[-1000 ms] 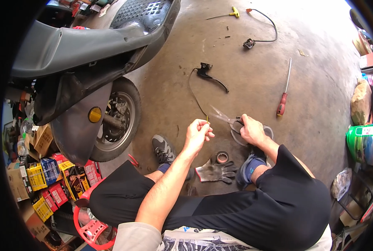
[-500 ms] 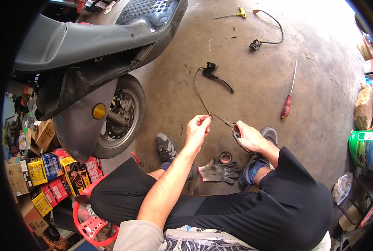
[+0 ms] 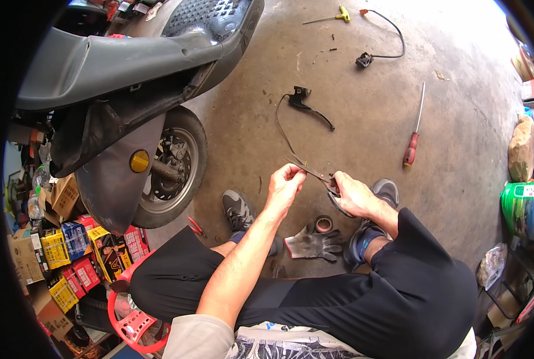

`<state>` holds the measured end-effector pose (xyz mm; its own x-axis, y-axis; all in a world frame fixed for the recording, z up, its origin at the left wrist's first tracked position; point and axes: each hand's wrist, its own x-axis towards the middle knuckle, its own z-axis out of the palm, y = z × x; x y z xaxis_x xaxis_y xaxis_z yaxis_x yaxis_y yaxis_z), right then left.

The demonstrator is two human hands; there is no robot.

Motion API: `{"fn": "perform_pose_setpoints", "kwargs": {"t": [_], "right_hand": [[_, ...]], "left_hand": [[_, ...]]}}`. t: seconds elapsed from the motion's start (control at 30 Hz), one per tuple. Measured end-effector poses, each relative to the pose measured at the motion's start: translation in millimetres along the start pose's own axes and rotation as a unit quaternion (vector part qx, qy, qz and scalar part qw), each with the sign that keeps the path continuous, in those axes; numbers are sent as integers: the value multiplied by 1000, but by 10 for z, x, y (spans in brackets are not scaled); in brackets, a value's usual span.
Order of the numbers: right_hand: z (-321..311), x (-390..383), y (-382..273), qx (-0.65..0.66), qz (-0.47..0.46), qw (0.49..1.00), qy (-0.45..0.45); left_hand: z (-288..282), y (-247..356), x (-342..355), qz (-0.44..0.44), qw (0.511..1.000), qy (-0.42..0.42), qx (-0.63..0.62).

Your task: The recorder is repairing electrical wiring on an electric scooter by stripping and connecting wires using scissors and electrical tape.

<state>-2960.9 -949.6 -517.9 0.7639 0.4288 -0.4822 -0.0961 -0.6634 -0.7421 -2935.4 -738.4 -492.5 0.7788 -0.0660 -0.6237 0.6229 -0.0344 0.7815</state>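
Observation:
My left hand (image 3: 282,188) pinches a thin black cable (image 3: 288,140) near its yellow end (image 3: 306,163). The cable runs up to a black brake lever (image 3: 309,105) lying on the floor. My right hand (image 3: 357,197) grips a pair of scissors (image 3: 316,175), whose blades reach left to the cable end beside my left fingertips; whether they touch it I cannot tell. Below my hands a grey glove (image 3: 312,244) lies between my feet, with a roll of tape (image 3: 323,225) at its top edge.
At left stands a grey scooter (image 3: 117,69) with its wheel (image 3: 192,149) and stacked boxes (image 3: 54,245). Right of my hands lies a red-handled screwdriver (image 3: 410,149); beyond are a yellow T-handle tool (image 3: 343,14) and a cable with connector (image 3: 364,60). Bags (image 3: 521,212) line the right side.
My right hand has rotated the scissors, lowering and narrowing the blades beside the cable end. My left hand has moved slightly up with the cable; the lever shifted slightly in view.

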Motion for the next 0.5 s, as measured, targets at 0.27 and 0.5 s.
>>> {"fn": "perform_pose_setpoints", "kwargs": {"t": [0.27,0.5], "right_hand": [[21,-13,-12,17,-8,1000,18],[48,-1,41,43,-22,999,4]], "left_hand": [[19,47,-31,-15,998,3,57],[-5,20,-25,-22,999,-6,49]]}}
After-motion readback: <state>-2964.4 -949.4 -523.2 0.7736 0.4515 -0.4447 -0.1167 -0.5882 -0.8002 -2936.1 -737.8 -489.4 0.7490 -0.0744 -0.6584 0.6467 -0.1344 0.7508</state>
